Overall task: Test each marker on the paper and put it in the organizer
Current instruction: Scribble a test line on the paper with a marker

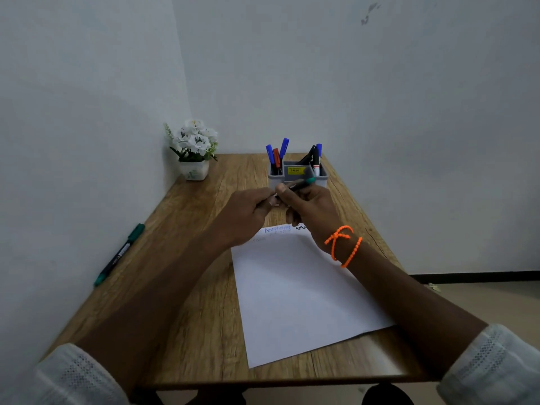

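Head view: organizer (298, 178) bears a yellow label — writing too small to read.

Pale grey-white walls (380, 83) meet in a corner left of centre frame. Dark scuff marks (368, 13) at upper right. Wood-grain table (181, 287) fills the lower middle, pushed into the corner. White potted flowers (193, 147) at its far left. Beige floor (496, 296) and dark skirting strip (473, 276) at right. Light soft, dim.
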